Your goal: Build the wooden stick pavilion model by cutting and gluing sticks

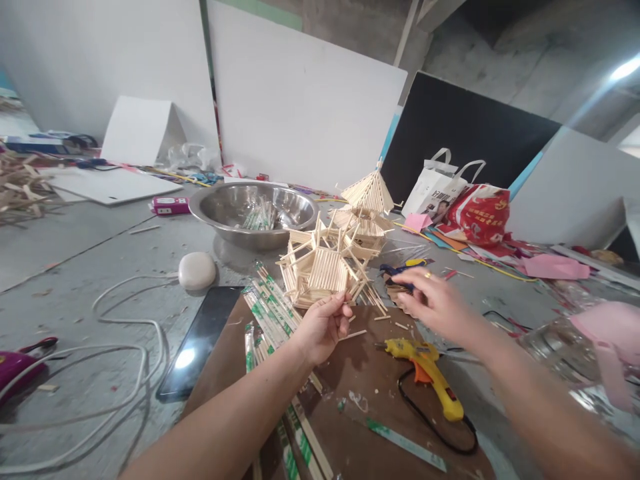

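My left hand (pixel 324 325) is closed on the lower edge of a small wooden-stick model (pixel 320 267), holding it just above a brown board (pixel 360 373). My right hand (pixel 434 300) reaches forward to the right of the model, fingers partly spread, over a blue and yellow tool (pixel 400 271) and a brown scrap; whether it grips anything I cannot make out. A yellow glue gun (pixel 430 373) with a black cord lies on the board under my right forearm. Wrapped chopsticks (pixel 267 303) lie in a pile left of my left hand.
A second stick model with a pointed roof (pixel 369 200) stands behind the first. A steel bowl (pixel 253 210) holds more wrapped sticks. A black phone (pixel 200 340), a white case (pixel 197 270), white cables (pixel 125 347), bags (pixel 475 210) and pink paper (pixel 555 267) lie around.
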Action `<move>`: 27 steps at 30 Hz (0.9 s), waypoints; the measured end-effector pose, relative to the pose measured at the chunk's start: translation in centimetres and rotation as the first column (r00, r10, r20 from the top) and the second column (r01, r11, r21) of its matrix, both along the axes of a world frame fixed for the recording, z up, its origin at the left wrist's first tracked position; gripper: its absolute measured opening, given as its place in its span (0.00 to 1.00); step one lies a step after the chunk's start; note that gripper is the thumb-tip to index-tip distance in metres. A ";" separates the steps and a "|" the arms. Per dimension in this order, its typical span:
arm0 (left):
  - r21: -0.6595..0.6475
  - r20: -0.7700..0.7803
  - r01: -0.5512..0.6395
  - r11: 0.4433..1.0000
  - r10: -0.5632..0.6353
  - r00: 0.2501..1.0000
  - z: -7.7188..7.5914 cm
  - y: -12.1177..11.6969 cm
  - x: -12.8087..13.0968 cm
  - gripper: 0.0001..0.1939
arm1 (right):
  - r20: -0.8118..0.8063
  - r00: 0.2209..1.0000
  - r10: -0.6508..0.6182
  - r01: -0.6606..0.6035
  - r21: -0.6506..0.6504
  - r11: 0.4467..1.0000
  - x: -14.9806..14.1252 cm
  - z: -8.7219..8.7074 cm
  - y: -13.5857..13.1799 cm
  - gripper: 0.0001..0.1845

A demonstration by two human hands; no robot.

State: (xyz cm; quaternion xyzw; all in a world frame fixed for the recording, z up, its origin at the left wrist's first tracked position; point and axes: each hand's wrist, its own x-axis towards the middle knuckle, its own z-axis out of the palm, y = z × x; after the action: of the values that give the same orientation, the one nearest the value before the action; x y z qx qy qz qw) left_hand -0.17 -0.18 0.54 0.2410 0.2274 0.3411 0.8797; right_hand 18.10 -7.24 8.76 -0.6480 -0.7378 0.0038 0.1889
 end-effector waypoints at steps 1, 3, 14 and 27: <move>-0.002 -0.001 -0.005 1.000 0.005 1.000 0.0 0.0 0.0 0.06 | -0.012 0.999 -0.041 0.040 -0.062 0.997 0.8 -0.6 -1.0 0.13; -0.005 -0.004 -0.019 1.000 0.019 1.000 0.0 0.0 0.0 0.06 | -0.008 0.989 -0.148 0.143 -0.211 0.967 2.3 -2.1 -3.1 0.13; -0.029 -0.021 -0.026 0.999 0.026 0.999 0.0 0.1 0.1 0.06 | -0.070 0.880 -0.470 0.374 -0.508 0.776 5.2 -10.2 -8.6 0.21; -0.016 -0.012 -0.019 1.000 0.019 1.000 -0.1 0.0 0.0 0.05 | -0.693 0.391 -0.606 0.202 -0.578 0.791 4.6 -10.1 -8.4 0.19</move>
State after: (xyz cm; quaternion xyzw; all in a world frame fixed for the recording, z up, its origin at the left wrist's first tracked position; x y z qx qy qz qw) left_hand -0.16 -0.21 0.48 0.2335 0.2376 0.3463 0.8770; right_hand 22.68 -15.65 -1.34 -0.7451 -0.3407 0.4262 0.3835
